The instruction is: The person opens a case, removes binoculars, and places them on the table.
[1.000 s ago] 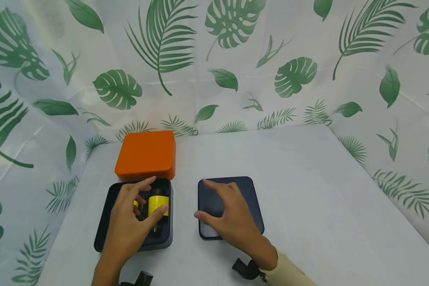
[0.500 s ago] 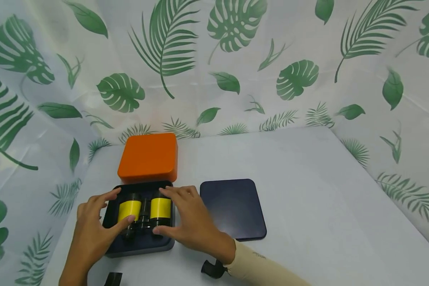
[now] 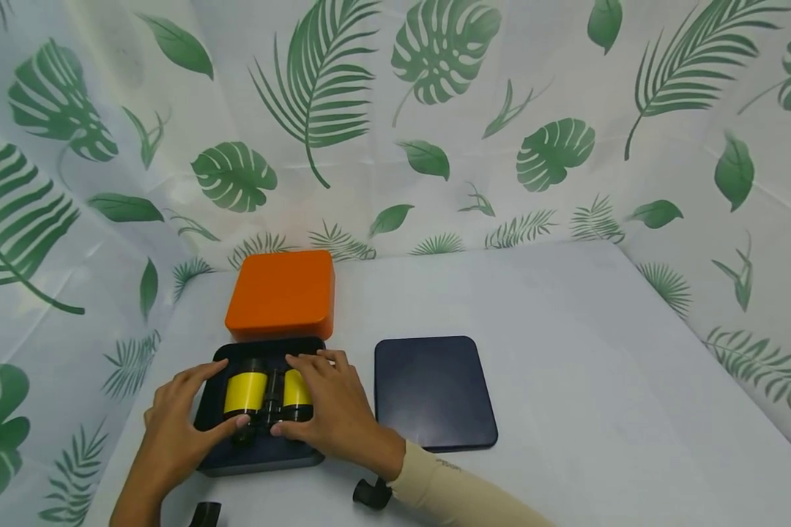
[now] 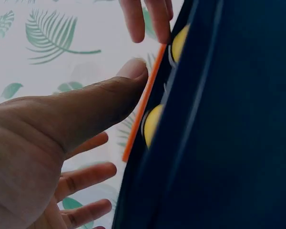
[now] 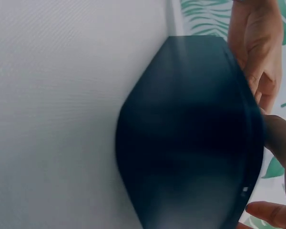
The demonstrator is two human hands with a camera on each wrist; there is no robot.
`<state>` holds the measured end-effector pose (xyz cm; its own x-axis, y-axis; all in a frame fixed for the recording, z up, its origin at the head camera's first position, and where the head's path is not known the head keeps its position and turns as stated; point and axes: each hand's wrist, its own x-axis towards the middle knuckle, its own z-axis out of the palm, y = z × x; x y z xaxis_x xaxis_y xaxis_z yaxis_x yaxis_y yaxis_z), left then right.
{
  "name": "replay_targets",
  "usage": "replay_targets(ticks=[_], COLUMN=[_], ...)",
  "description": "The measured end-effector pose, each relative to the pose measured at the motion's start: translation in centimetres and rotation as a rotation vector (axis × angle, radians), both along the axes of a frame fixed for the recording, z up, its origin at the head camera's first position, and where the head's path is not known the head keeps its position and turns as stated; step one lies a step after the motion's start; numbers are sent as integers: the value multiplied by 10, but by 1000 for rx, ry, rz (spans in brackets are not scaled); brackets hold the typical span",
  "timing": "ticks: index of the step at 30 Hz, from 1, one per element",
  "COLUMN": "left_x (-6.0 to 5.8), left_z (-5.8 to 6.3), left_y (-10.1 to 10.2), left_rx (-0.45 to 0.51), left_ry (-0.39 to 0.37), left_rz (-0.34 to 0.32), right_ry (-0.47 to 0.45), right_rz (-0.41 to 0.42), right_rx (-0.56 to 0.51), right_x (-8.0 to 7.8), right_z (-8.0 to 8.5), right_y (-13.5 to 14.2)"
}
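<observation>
A pair of binoculars (image 3: 246,393) with yellow barrels and black ends lies in a dark blue open box (image 3: 264,465). My left hand (image 3: 174,432) hovers at the box's left side, thumb and fingers spread apart around the left barrel. In the left wrist view its thumb is above the rim, apart from the yellow barrels. My right hand (image 3: 343,417) is over the right barrel, thumb and fingers apart, partly covering it; any contact is not clear. The right wrist view shows mainly the outside of the box (image 5: 186,129), which hides the binoculars.
Behind the box stands an orange case (image 3: 280,293). To the right a flat dark blue lid (image 3: 435,391) lies on the white table (image 3: 547,351). A leaf-print sheet (image 3: 461,168) hangs at the back and sides.
Both hands have come to the binoculars: the left has shifted left off them, the right has crossed from above the lid to the right barrel. The binoculars have stayed in the box.
</observation>
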<state>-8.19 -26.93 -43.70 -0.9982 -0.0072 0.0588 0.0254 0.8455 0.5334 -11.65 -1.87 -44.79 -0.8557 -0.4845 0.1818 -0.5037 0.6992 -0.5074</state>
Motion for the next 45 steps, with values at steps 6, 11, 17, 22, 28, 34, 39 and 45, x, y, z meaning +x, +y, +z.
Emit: replay_targets(ticks=[6,11,17,22,28,34,39,45], left_x=[-2,-4,-6,-8,-8,-13,-20,-23], left_z=[-7,-11,-14,-15,-15,-11,-8,-6], left_y=[0,1,3,4,2,0,-2,-2], left_rx=[-4,-15,-34,-40,-44,-95,-127,-134], left_ry=[-28,-49,-83,-67,-63,-75,-88,-72], left_rz=[-13,-13,-4,-14,-42,-68,-98,-98], right_ry=[12,-12,13,22,60,110,112,108], right_rz=[-16,-75,-85,-93,-93,-86,-78,-72], right_rx=[34,42,64,80,100,153,214,249], right_x=[-1,-2,-4,-6,-9,-13,-17,-21], right_z=[-7,-8,-9,-8,-9,-7,-4,-4], right_y=[-3,-3,-3,-4,-4,-6,-8,-11])
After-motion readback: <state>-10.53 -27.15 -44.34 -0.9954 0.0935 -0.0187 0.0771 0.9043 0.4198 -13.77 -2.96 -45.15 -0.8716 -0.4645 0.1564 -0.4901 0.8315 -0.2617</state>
